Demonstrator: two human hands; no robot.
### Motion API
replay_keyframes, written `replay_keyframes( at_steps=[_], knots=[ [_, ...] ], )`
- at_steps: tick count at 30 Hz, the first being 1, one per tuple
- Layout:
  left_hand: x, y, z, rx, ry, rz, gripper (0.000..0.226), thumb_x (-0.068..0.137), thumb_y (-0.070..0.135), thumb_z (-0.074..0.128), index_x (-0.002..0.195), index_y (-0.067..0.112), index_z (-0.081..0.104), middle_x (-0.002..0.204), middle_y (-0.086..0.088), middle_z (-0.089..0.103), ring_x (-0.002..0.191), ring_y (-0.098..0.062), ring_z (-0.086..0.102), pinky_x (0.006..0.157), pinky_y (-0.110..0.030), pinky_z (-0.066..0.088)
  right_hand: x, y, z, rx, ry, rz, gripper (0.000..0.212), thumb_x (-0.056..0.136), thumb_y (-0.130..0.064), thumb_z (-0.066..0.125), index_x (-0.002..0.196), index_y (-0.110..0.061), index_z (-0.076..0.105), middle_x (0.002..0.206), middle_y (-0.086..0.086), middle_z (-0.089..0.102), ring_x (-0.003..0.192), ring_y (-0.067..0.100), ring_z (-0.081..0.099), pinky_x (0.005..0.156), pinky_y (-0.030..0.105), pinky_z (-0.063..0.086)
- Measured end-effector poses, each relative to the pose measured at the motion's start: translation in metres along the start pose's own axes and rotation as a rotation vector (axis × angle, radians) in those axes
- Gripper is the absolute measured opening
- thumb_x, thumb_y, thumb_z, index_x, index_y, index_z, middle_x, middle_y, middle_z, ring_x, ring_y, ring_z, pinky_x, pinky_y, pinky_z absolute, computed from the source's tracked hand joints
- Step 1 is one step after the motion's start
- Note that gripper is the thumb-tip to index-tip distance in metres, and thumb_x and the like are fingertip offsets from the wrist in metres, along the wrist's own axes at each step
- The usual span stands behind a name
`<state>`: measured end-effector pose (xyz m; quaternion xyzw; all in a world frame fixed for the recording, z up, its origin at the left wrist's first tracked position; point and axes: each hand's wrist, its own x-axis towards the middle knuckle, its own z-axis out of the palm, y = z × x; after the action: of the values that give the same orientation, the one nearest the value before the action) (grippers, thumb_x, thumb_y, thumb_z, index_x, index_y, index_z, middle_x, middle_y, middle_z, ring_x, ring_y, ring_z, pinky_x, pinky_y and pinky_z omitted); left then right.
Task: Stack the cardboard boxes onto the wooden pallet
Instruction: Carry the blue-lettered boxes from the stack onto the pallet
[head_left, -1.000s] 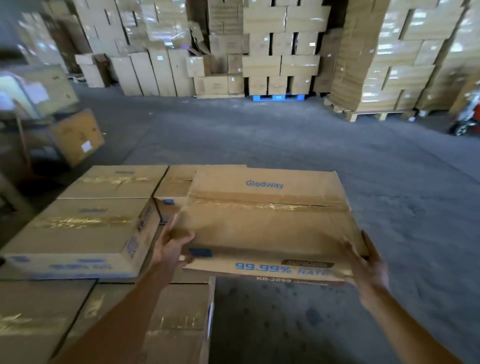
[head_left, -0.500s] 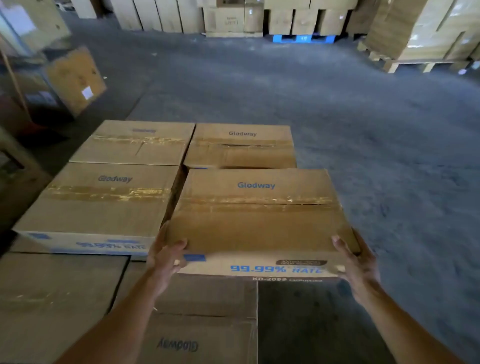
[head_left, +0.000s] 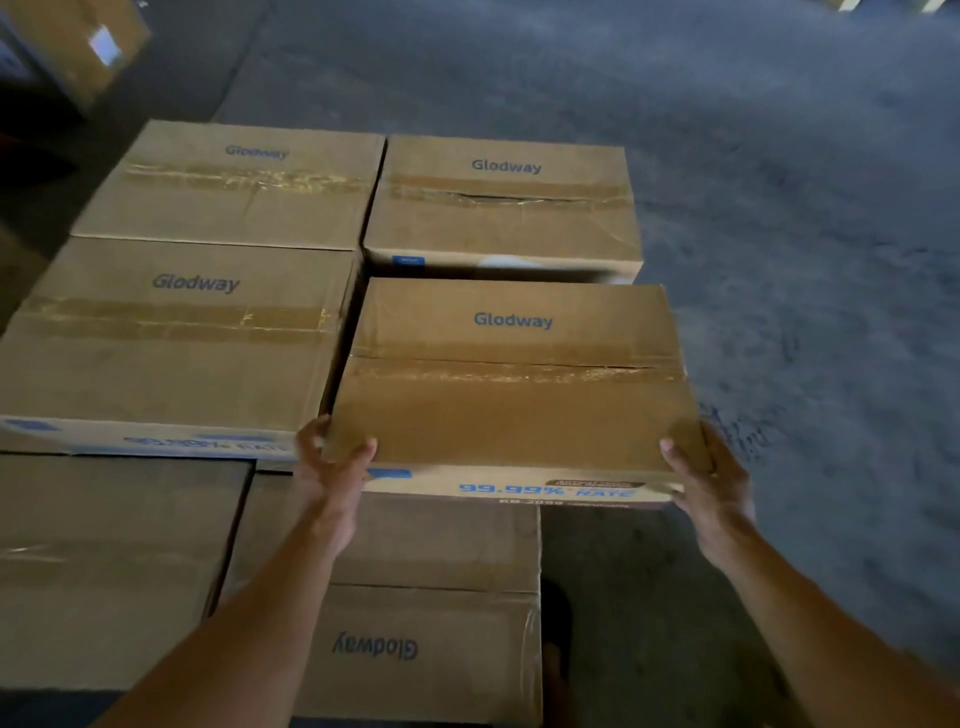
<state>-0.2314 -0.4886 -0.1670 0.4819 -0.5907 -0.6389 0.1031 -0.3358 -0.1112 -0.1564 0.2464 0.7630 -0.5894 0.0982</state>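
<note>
- Hands: the left hand (head_left: 332, 467) and right hand (head_left: 714, 480) curl round the near corners of the tan taped "Glodway" cardboard box (head_left: 514, 410), thumbs on top.
- Within the last second that box has come down and forward into the near-right gap of the upper layer, over the brown lower-layer box (head_left: 415, 618). Placement looks nearly done.
- Its left edge runs just beside the near-left stacked box (head_left: 176, 343), and its far edge nears the far-right stacked box (head_left: 504, 218).
- Open grey concrete floor (head_left: 779, 234) lies to the right; the wooden pallet is hidden.

Matt brown cardboard boxes (head_left: 511, 374) with glossy, wrinkled tape seams (head_left: 176, 317); rough grey concrete floor (head_left: 779, 182)
</note>
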Motion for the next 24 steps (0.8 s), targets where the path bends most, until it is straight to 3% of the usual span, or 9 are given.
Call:
replay_keyframes(
  at_steps=[2, 5, 8, 10, 11, 15, 17, 21, 24],
  knots=[
    [0.008, -0.002, 0.008, 0.061, 0.124, -0.007, 0.058, 0.080, 0.016, 0.082, 0.118, 0.029, 0.041, 0.126, -0.010, 0.056, 0.108, -0.030, 0.062, 0.090, -0.050, 0.056, 0.010, -0.001, 0.007, -0.028, -0.005, -0.014, 0.067, 0.080, -0.035, 0.082, 0.137, -0.045, 0.050, 0.127, -0.017, 0.062, 0.122, 0.025, 0.060, 0.103, 0.055, 0.049],
    [0.022, -0.001, 0.020, 0.081, 0.222, -0.030, 0.070, 0.075, 0.019, 0.087, 0.125, 0.018, 0.037, 0.135, -0.020, 0.047, 0.113, -0.041, 0.059, 0.097, -0.052, 0.052, 0.029, 0.001, 0.014, -0.069, -0.003, -0.030, 0.070, 0.082, -0.029, 0.082, 0.142, -0.041, 0.047, 0.148, -0.007, 0.053, 0.131, 0.020, 0.054, 0.108, 0.054, 0.046],
    [0.030, 0.003, 0.030, 0.132, 0.359, -0.044, 0.079, 0.072, 0.029, 0.089, 0.130, 0.013, 0.037, 0.137, -0.019, 0.044, 0.109, -0.031, 0.055, 0.095, -0.033, 0.046, 0.043, 0.003, 0.022, -0.078, -0.021, -0.036, 0.064, 0.083, -0.024, 0.081, 0.137, -0.043, 0.052, 0.130, -0.023, 0.064, 0.125, 0.015, 0.058, 0.105, 0.053, 0.049],
    [0.033, 0.002, 0.034, 0.137, 0.407, -0.048, 0.081, 0.071, 0.032, 0.089, 0.130, 0.012, 0.037, 0.136, -0.019, 0.044, 0.107, -0.029, 0.055, 0.094, -0.033, 0.046, 0.048, 0.005, 0.024, -0.101, -0.047, -0.051, 0.056, 0.084, -0.022, 0.081, 0.121, -0.055, 0.055, 0.101, -0.041, 0.066, 0.117, 0.011, 0.062, 0.103, 0.052, 0.051],
    [0.033, 0.001, 0.035, 0.141, 0.424, -0.052, 0.081, 0.071, 0.033, 0.089, 0.130, 0.012, 0.037, 0.136, -0.019, 0.044, 0.109, -0.031, 0.056, 0.097, -0.036, 0.048, 0.049, 0.007, 0.024, -0.104, -0.051, -0.053, 0.055, 0.083, -0.023, 0.081, 0.117, -0.057, 0.055, 0.096, -0.042, 0.066, 0.115, 0.010, 0.063, 0.102, 0.053, 0.051],
    [0.028, -0.003, 0.041, 0.173, 0.519, -0.064, 0.077, 0.075, 0.033, 0.086, 0.128, 0.010, 0.037, 0.135, -0.019, 0.044, 0.101, -0.025, 0.049, 0.087, -0.030, 0.039, 0.047, 0.008, 0.022, -0.077, -0.068, -0.045, 0.062, 0.077, -0.033, 0.084, 0.131, -0.047, 0.056, 0.126, -0.016, 0.068, 0.121, 0.013, 0.063, 0.101, 0.054, 0.051],
    [0.026, 0.002, 0.045, 0.209, 0.556, -0.060, 0.074, 0.075, 0.032, 0.085, 0.128, 0.008, 0.039, 0.135, -0.022, 0.044, 0.100, -0.027, 0.048, 0.083, -0.030, 0.035, 0.048, 0.006, 0.021, -0.075, -0.066, -0.047, 0.065, 0.076, -0.032, 0.086, 0.133, -0.041, 0.057, 0.129, -0.012, 0.067, 0.119, 0.012, 0.064, 0.100, 0.053, 0.053],
    [0.024, 0.015, 0.048, 0.356, 0.577, -0.048, 0.077, 0.077, 0.029, 0.084, 0.133, 0.003, 0.038, 0.142, -0.027, 0.036, 0.127, -0.043, 0.041, 0.104, -0.044, 0.035, 0.050, -0.003, 0.018, -0.213, -0.074, -0.080, 0.071, 0.074, -0.042, 0.085, 0.137, -0.040, 0.053, 0.135, -0.008, 0.064, 0.121, 0.016, 0.062, 0.105, 0.050, 0.050],
    [0.007, 0.028, 0.050, 0.560, 0.506, 0.162, 0.059, 0.085, 0.032, 0.075, 0.127, 0.006, 0.043, 0.134, -0.024, 0.044, 0.126, -0.044, 0.042, 0.097, -0.048, 0.037, 0.049, -0.012, 0.013, -0.327, -0.110, -0.121, 0.072, 0.081, -0.049, 0.078, 0.144, -0.036, 0.046, 0.145, -0.001, 0.056, 0.130, 0.024, 0.056, 0.108, 0.055, 0.044]
  ],
)
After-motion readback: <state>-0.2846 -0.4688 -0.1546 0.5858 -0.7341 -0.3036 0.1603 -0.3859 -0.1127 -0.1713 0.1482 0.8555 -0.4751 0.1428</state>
